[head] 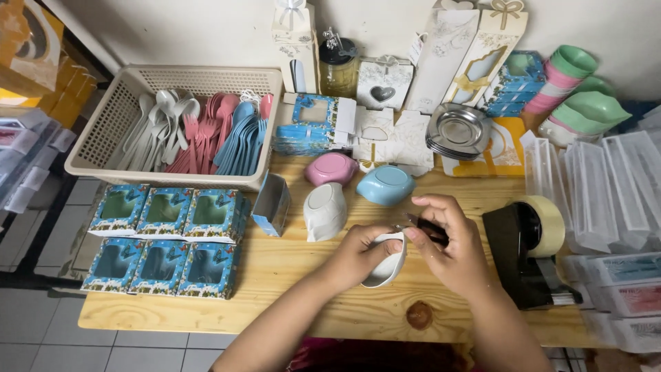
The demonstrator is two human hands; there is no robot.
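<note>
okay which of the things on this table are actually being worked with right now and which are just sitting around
In hand:
left hand holds a white bowl
right hand pinches a dark tool at the bowl's rim

Lying about:
basket of spoons
six blue window boxes
pink dish
blue dish
tape dispenser
steel saucers

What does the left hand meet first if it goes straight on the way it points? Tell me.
The left hand points up and right, at the right hand; it probably meets that first, past the white bowl it holds.

Single head cam, looked steeply down and forward at the tabletop (289,269) up close, wall (206,27) at far edge.
</note>
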